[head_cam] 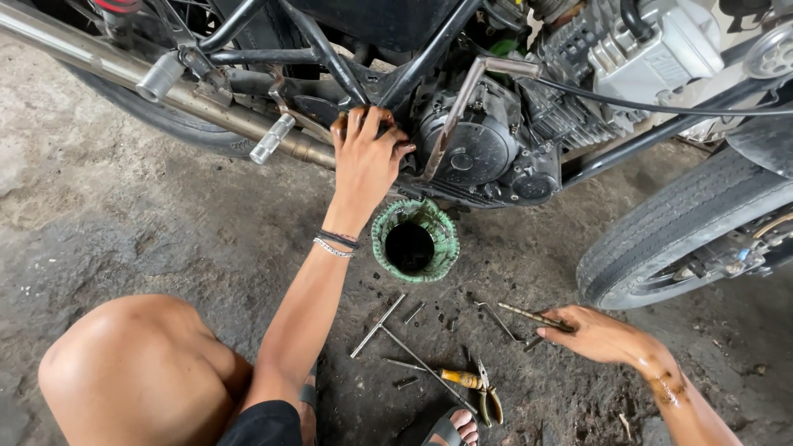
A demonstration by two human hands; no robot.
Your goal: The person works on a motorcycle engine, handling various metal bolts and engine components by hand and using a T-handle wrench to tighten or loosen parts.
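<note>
My left hand (pixel 366 157) reaches up to the motorcycle's black frame (pixel 330 59) beside the dark engine case (pixel 479 149), fingers curled on a frame tube; two bracelets sit on its wrist. My right hand (pixel 596 334), smeared with oil, rests low on the ground and its fingertips close on a thin metal rod tool (pixel 529 315). Under the engine stands a green container (pixel 415 240) holding black oil.
T-handle wrenches (pixel 378 325), small bits and yellow-handled pliers (pixel 477 385) lie on the oily concrete floor. The exhaust pipe (pixel 124 70) and footpeg (pixel 272 138) run at left, a tyre (pixel 677 231) at right. My bare knee (pixel 140 372) and sandalled foot (pixel 456 428) are at the bottom.
</note>
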